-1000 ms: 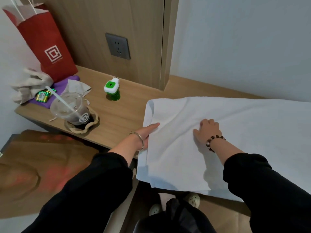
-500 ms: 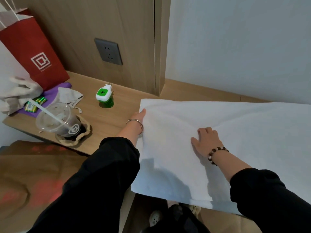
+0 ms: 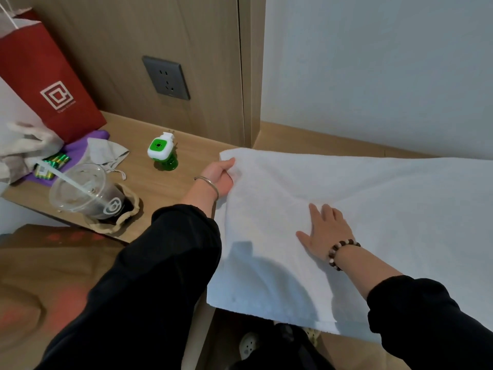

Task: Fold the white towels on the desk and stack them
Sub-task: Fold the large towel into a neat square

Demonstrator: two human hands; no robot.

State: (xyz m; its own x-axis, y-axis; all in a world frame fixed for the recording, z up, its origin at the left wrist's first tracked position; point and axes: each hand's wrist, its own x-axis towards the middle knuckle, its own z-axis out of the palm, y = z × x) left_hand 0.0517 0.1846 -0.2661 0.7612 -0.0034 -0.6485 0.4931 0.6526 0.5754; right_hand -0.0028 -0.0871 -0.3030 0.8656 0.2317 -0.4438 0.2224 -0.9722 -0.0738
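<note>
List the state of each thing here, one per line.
Towel: spread over the desk, left edge lifted.
Left hand: gripping the towel's far left corner.
Right hand: flat, pressing the towel.
Cup: upright, lidded, straw in.
Red bag: standing upright.
Socket: nothing plugged in.

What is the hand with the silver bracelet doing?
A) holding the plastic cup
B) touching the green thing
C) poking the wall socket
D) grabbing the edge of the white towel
D: the left hand pinches the left edge of the white towel near its far corner, with the thumb on top of the cloth.
</note>
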